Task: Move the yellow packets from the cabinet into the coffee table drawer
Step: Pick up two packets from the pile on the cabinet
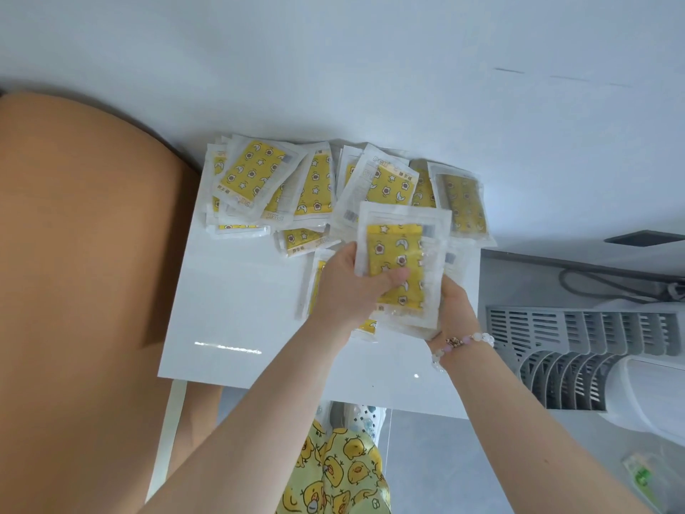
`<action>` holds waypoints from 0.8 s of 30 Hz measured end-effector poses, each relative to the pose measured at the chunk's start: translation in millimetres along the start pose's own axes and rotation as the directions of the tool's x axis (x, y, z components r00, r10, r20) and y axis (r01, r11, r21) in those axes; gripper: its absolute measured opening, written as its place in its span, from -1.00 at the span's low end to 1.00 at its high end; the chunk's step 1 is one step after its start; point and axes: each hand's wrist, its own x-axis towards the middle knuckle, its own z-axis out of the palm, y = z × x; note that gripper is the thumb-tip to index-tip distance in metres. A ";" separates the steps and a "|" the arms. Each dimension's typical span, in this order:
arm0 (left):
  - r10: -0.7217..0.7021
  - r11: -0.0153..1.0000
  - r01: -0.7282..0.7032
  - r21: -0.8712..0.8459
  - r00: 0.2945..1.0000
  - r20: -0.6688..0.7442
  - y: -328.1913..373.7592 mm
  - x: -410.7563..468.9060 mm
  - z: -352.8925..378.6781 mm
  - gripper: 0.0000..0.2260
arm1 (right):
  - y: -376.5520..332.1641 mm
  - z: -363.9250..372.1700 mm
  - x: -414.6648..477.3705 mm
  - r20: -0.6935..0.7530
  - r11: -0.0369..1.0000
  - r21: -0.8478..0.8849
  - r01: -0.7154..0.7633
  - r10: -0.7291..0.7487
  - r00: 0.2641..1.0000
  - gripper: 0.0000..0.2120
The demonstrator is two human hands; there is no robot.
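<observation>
No legible text on packets [395, 254]

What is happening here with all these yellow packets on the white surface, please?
A person's left hand and right hand together hold a small stack of yellow star-patterned packets in clear plastic wrappers above a glossy white surface. Many more such packets lie in a loose pile at the back of it, against the wall. No drawer is in view.

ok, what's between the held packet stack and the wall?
Head view: loose yellow packets overlapping on the white top, from the held stack to the wall.
</observation>
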 end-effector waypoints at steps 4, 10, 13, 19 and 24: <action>0.054 0.993 -0.051 0.103 0.998 -0.025 -10.5 -1.0 4.7 -0.76 | -6.5 7.4 -3.4 0.018 0.996 -0.050 0.069 -0.068 0.997 -0.63; 0.159 0.944 -0.112 0.309 0.979 -0.131 -21.0 0.0 8.4 -0.77 | -2.7 5.2 -5.2 0.162 0.969 0.241 -0.062 0.023 0.986 -0.56; 0.227 0.891 -0.127 0.436 0.956 -0.186 -23.7 0.3 12.5 -0.60 | -1.1 8.7 -7.9 0.066 0.955 0.292 -0.045 0.027 0.997 -0.65; 0.275 0.835 -0.146 0.531 0.946 -0.171 -28.0 -1.6 19.3 -0.44 | -3.2 3.9 -9.3 0.021 0.924 0.371 -0.095 0.094 0.995 -0.50; 0.168 0.870 -0.073 0.487 0.974 -0.154 -25.0 1.0 22.2 -0.43 | -2.0 -0.4 -3.9 -0.029 0.937 0.318 -0.145 0.162 0.986 -0.48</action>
